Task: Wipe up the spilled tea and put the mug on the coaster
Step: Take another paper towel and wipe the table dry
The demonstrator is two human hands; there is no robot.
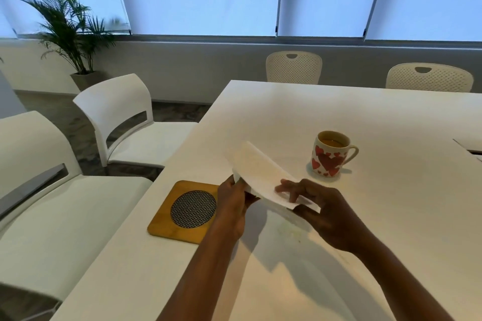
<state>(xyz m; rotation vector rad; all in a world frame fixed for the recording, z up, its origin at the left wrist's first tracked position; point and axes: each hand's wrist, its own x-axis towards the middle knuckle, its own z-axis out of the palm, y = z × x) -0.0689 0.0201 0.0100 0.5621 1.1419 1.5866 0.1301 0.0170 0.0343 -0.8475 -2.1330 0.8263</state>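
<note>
Both hands, left hand (pixel 233 203) and right hand (pixel 323 212), pinch a folded paper napkin (pixel 263 174) above the table (pixel 391 117); mug (pixel 330 153) (holding tea) stands apart from the coaster (pixel 182 212).

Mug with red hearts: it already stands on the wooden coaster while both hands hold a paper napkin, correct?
No. The head view shows the mug standing on the table, apart from the coaster. The left hand and right hand do hold the napkin.
</note>
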